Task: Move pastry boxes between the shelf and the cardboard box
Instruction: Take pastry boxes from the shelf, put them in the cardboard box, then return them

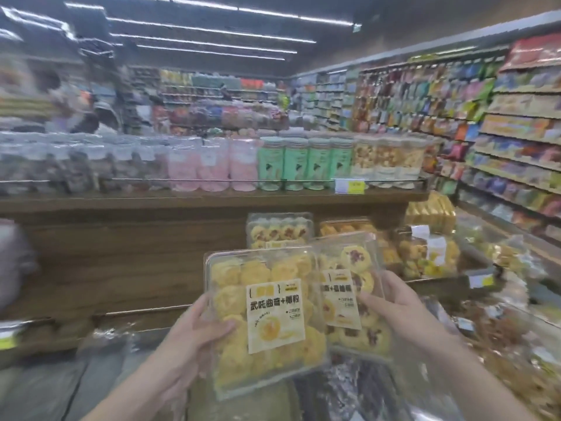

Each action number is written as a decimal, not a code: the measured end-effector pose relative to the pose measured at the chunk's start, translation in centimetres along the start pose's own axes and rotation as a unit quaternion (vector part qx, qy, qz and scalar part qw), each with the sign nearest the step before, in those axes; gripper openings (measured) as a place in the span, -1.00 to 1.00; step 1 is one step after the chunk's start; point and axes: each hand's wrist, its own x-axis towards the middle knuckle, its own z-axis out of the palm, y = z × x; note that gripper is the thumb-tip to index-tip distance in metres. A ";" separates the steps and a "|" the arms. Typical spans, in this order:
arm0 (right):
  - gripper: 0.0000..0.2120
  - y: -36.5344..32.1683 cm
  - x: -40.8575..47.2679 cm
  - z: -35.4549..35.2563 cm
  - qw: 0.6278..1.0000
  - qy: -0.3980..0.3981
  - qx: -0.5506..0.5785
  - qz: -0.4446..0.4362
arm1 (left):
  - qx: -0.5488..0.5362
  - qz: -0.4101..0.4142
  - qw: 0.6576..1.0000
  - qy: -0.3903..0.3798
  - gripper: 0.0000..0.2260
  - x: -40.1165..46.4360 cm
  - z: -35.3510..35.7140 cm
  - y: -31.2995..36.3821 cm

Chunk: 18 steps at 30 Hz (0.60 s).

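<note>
Two clear plastic pastry boxes are held up side by side low in the view, tilted with their lids facing the camera. The yellow-pastry box point(267, 317), at about 6 o'clock, is packed with round yellow pastries under a cream label with dark lettering. The left hand point(194, 335) grips its 9 o'clock edge, thumb curled over the lid and the other fingers hidden behind, the forearm rising from 7 o'clock. The red-centred pastry box point(352, 293) sits just beside it at its 3 o'clock, partly tucked behind, holding pale pastries with dark red middles. The right hand point(394, 302) clasps its 3 o'clock side, fingers pressed on the lid, the forearm coming from 5 o'clock.

Beyond them, at 12 o'clock, more boxes of pastries point(277, 230) stand on the lower tier of a wooden shelf point(151, 247). On its upper tier stands a row of jars point(303, 162), pink, green and clear. At 2 o'clock, wall shelves point(501, 132) carry coloured packets.
</note>
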 end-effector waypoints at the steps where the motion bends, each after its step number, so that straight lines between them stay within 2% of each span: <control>1: -0.72 0.2 2.0 -0.2 1.000 -0.021 0.001 -0.002 | 0.001 0.007 1.000 0.021 -0.48 0.6 0.1 -0.1; 7: -0.64 1.6 12.2 0.2 0.992 -0.123 0.024 0.015 | 0.010 0.029 0.995 0.094 -0.59 3.8 1.7 -0.1; 12: -0.58 2.5 17.3 1.7 0.987 -0.153 0.039 0.030 | 0.025 0.041 0.992 0.119 -0.59 7.0 1.6 1.2; 18: -0.68 3.7 21.1 3.3 0.987 -0.144 0.060 0.043 | 0.044 0.034 0.993 0.106 -0.54 10.7 -0.6 2.5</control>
